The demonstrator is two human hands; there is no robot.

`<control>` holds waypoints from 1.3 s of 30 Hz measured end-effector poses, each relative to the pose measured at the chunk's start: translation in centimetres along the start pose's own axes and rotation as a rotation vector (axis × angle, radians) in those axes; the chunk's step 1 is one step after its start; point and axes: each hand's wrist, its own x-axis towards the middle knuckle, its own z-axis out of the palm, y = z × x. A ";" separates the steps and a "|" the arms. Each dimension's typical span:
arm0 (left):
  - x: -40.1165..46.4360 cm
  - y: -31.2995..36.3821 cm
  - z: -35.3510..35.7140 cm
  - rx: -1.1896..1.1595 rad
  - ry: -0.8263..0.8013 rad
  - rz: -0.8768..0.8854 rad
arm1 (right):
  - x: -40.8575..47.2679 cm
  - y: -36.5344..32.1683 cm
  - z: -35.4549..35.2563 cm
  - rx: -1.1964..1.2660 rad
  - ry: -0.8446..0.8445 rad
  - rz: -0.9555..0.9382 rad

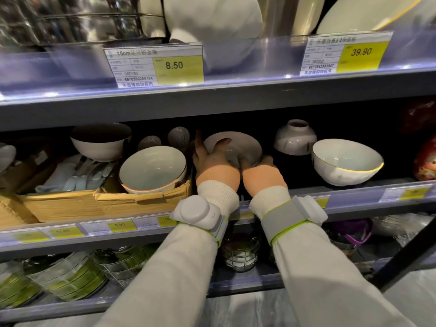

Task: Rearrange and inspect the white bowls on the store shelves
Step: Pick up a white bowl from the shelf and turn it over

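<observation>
Both hands reach into the middle shelf and hold a shallow white bowl (238, 143) tilted toward me. My left hand (212, 164) grips its left rim with a thumb inside. My right hand (262, 172) holds its lower right edge. Left of it, a white bowl with a dark rim (153, 171) leans in a cardboard box (99, 204). A second white bowl (101, 142) stands behind that one. To the right sits a gold-rimmed white bowl (346, 161), and an upturned white bowl (295, 138) rests further back.
The upper shelf carries large white bowls (212, 17) and steel ware (70, 17) above price tags (155, 67). Glass dishes (63, 277) fill the bottom shelf. Spoons in wrap (77, 175) lie in the box. A red item (424, 159) sits at the far right.
</observation>
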 end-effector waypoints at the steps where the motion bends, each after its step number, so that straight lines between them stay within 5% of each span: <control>1: -0.1 0.0 0.2 -0.074 0.023 -0.019 | 0.0 0.0 -0.2 0.010 0.008 0.007; 4: 0.3 -0.1 0.2 -0.352 0.075 -0.099 | -0.2 0.1 -0.5 0.044 0.026 0.011; 13: -1.7 -1.5 -0.7 -0.008 0.130 0.096 | -1.3 0.7 -0.6 0.026 0.123 -0.079; 24: -5.2 -0.4 -1.8 -0.019 0.061 0.091 | -2.8 2.2 -2.0 -0.075 0.273 -0.169; 39: -6.3 -1.6 -1.4 -0.099 0.106 0.182 | -4.1 2.9 -2.0 -0.146 0.199 -0.228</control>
